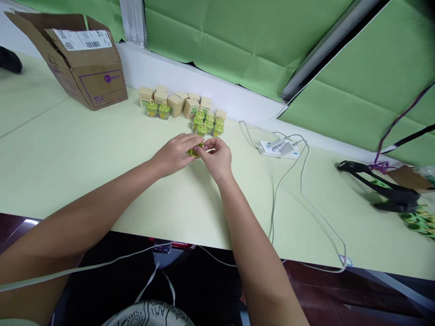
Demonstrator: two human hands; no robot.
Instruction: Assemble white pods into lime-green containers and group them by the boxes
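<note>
Both hands meet over the table (163, 203), around a small green-lidded container (194, 153) mostly hidden by the fingers. My left hand (175, 154) grips it from the left with fingers curled over it. From the other side, my right hand (216, 158) pinches its top between thumb and fingers. Just behind the hands stands a cluster of similar clear containers (201, 130) with green lids and small loops. Two more of these containers (163, 111) sit further left. Several small brown cardboard boxes (176, 105) are lined up behind them.
At the back left is a large open carton (102, 83) with a label. A white power strip (278, 148) with plugs and trailing cables (319, 210) lies right of the hands. Far right are a black stand-like object (384, 185) and green pieces (416, 222).
</note>
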